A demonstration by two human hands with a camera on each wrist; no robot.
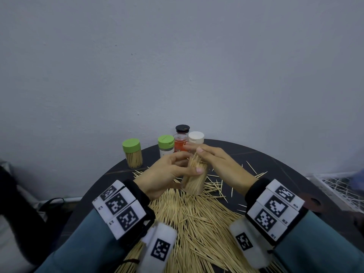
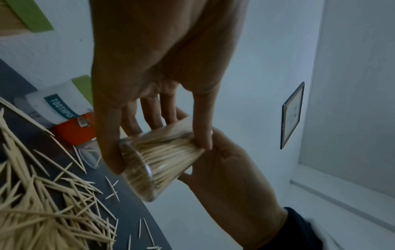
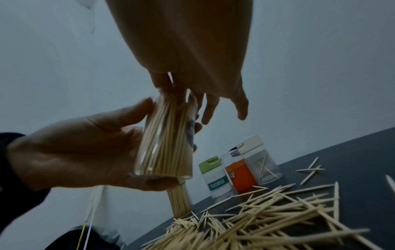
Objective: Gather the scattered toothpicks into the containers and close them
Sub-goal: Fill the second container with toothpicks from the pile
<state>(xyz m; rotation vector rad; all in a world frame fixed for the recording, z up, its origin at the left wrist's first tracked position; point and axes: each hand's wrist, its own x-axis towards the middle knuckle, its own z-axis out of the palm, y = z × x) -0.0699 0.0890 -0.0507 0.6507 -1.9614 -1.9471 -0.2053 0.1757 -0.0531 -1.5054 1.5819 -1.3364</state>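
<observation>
While the left hand [image 1: 167, 174] grips a clear jar [image 1: 194, 181] packed with toothpicks above the middle of the round table [image 1: 275, 166], the right hand [image 1: 218, 162] reaches over the jar's open mouth, fingers loosely bent on the stick tips; whether it pinches any I cannot tell. The jar tilts, mouth toward twelve o'clock. A heap of loose toothpicks [image 1: 197, 223] spreads from the jar toward six o'clock, with strays toward three. At the table's eleven-to-twelve edge stand a green-lid jar [image 1: 132, 155] full of sticks, a green-lid labelled jar [image 1: 166, 147], an orange jar [image 1: 180, 144] with no lid on, a black lid [image 1: 182, 129] behind it, and a white-lid jar [image 1: 196, 137], partly hidden by the fingers.

From the left wrist, thumb and fingers curl round the jar [image 2: 162, 160], its base toward the camera, the sticks lying dense and parallel inside. The right hand sits behind it. The labelled jar [image 2: 62, 108] reads "TOOTHPICK"; the orange jar [image 2: 74, 130] is half hidden by the hand. The heap [image 2: 42, 211] fills eight o'clock.

From the right wrist, the left hand [image 3: 81, 152] cradles the jar [image 3: 166, 143], and the right fingers [image 3: 209, 108] hang slack over its mouth, blurred. The white-lid jar [image 3: 260, 160] holds only a few sticks. The full jar [image 3: 179, 199] is mostly covered by the left hand.
</observation>
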